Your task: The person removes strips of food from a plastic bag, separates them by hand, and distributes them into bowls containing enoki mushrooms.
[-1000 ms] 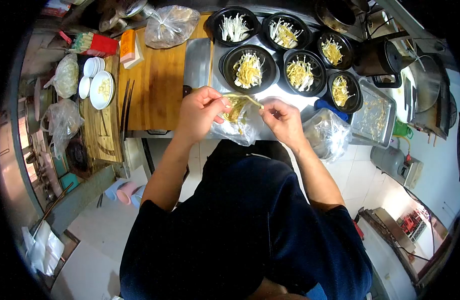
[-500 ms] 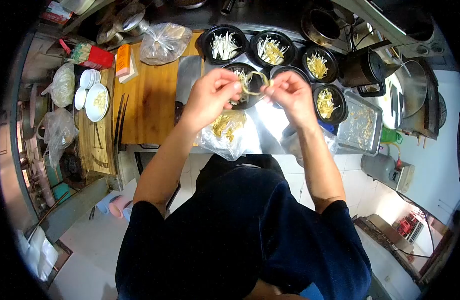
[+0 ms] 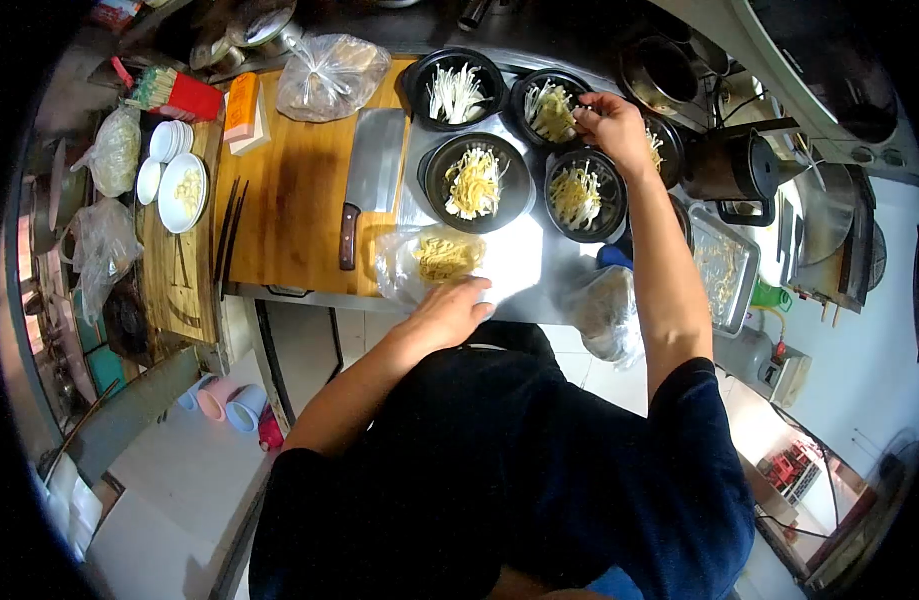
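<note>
My right hand (image 3: 611, 128) is over the right rim of the upper middle black bowl (image 3: 525, 128), thumb and fingers pinched together beside yellow strips (image 3: 551, 112). Whatever lies between those fingertips is too small to make out. With its fingers extended, my left hand (image 3: 447, 312) is at the near edge of an open plastic bag (image 3: 394, 262) of yellow strips (image 3: 444, 257). Several black bowls hold white enoki mushrooms (image 3: 455, 93), most topped with yellow strips. Two such bowls, the middle bowl (image 3: 434, 195) and the one to its right (image 3: 557, 205), stand between my hands.
A cleaver (image 3: 375, 165) lies on the wooden cutting board (image 3: 289, 200), left of the bowls. Beyond it sits a tied plastic bag (image 3: 331, 78). A metal tray (image 3: 744, 270) and black pot (image 3: 734, 165) stand right; another plastic bag (image 3: 611, 315) is at the front edge.
My hands were together over the middle bowls, stretching a yellow strand between them. They have separated: right hand up to the upper middle bowl, left hand down to the bag.
</note>
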The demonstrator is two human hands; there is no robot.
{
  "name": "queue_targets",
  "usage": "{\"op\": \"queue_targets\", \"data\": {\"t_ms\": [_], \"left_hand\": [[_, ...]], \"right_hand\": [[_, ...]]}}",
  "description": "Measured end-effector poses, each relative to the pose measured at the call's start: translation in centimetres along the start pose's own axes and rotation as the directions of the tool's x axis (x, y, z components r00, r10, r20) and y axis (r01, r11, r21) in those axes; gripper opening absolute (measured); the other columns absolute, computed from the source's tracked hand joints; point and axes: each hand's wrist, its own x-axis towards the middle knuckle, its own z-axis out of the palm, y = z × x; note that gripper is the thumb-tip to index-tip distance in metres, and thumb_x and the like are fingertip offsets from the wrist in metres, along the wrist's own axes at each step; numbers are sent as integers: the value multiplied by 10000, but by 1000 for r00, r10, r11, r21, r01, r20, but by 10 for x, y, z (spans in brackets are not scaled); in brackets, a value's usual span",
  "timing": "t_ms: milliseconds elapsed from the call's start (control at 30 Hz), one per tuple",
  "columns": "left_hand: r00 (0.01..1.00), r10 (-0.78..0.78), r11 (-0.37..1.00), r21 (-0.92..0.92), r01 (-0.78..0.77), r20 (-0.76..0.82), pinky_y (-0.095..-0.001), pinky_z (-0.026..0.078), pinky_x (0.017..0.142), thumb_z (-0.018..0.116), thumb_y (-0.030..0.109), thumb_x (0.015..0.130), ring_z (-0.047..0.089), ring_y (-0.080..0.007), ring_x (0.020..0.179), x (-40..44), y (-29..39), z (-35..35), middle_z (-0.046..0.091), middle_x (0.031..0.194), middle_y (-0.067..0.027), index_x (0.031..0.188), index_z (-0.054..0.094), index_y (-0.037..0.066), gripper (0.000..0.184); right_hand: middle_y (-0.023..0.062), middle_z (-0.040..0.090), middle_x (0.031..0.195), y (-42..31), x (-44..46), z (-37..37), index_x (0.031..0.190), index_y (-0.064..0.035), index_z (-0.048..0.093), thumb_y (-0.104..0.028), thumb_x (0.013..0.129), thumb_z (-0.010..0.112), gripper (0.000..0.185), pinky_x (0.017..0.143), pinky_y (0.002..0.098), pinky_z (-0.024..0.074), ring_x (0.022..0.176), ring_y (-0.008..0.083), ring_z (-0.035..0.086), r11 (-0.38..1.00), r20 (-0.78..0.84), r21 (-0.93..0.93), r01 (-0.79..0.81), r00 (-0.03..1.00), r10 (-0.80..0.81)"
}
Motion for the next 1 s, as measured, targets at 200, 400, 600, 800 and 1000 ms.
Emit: {"op": "queue_targets", "data": {"t_ms": [200, 400, 600, 800, 1000], "left_hand": [[916, 363, 925, 55, -377, 173, -472, 442, 1148, 624, 186, 1025, 541, -366, 1371, 44, -1, 48, 558, 1482, -209, 1386, 581, -28, 422], [897, 352, 911, 121, -393, 268, -505, 515, 1028, 633, 222, 1013, 636, -409, 1217, 12, 2, 21, 663, 1313, -227, 1304, 636, -22, 380], [978, 189, 966, 164, -203, 93, -522, 541, 946, 631, 248, 1013, 690, -413, 1080, -22, -53, 4, 722, 1160, -220, 1197, 692, 28, 294], [989, 143, 975, 178, -133, -45, -534, 545, 884, 656, 211, 979, 698, -441, 975, -25, -68, 5, 732, 1015, -235, 1080, 719, 26, 221], [979, 49, 995, 95, -30, -200, -522, 548, 894, 665, 221, 976, 703, -435, 993, -19, -64, 0, 735, 1049, -236, 1132, 720, 28, 255]], "right_hand": [[102, 783, 1029, -11, -96, 63, 1179, -9, 733, -46, 961, 690, 225, 829, 315, 571, 918, 174, 732, 990, 110, 63, 129, 985, -135], [97, 778, 1025, 53, -189, 166, 1205, -10, 719, -18, 943, 714, 262, 834, 308, 576, 923, 164, 724, 989, 609, -13, -150, 783, 127], [229, 745, 895, 75, -209, 194, 987, -41, 686, -176, 908, 677, 156, 761, 508, 592, 836, 410, 737, 775, 479, -537, 333, 876, -44], [179, 717, 961, 86, -219, 214, 998, -37, 636, -152, 871, 675, 175, 655, 482, 613, 764, 385, 741, 650, 317, -675, 348, 933, -171], [159, 709, 980, 89, -224, 203, 956, -58, 670, -95, 838, 687, 125, 662, 478, 604, 772, 375, 736, 703, 272, -586, 403, 915, -298]]}}
